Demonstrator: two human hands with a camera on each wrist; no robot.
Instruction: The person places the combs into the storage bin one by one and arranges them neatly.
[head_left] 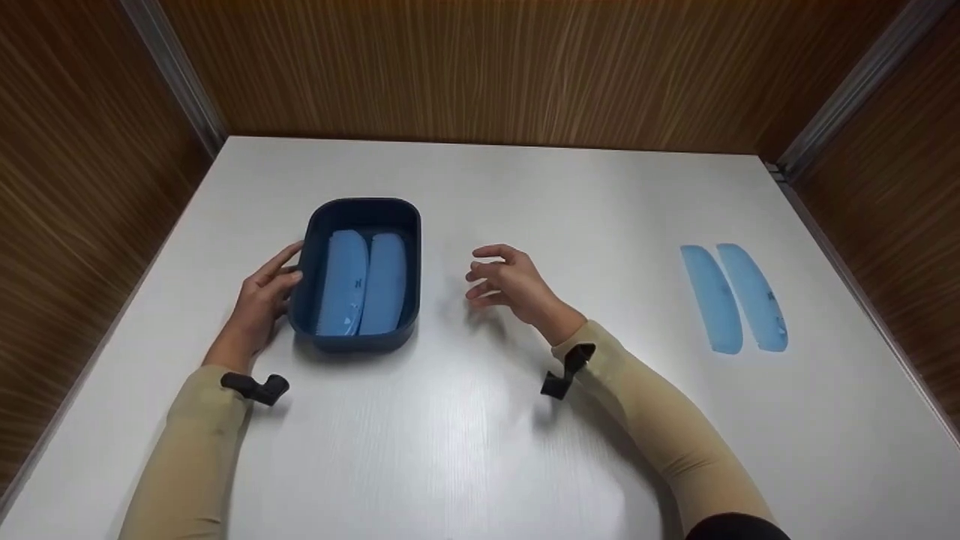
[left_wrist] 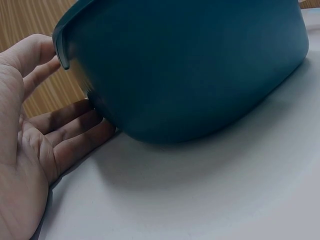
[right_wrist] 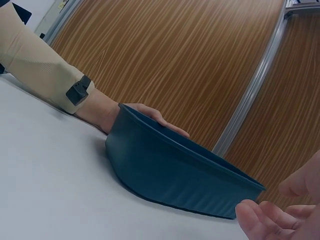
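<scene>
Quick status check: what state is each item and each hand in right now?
Bin: upright on the table, two blue pieces inside.
Blue pieces in bin: lying side by side.
Blue pieces on table: flat, side by side, untouched.
Left hand: open, fingers against the bin's side.
Right hand: open, loosely curled, holding nothing.

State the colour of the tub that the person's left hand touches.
Dark blue. The tub shows best in the head view, with the left hand resting against its side.
</scene>
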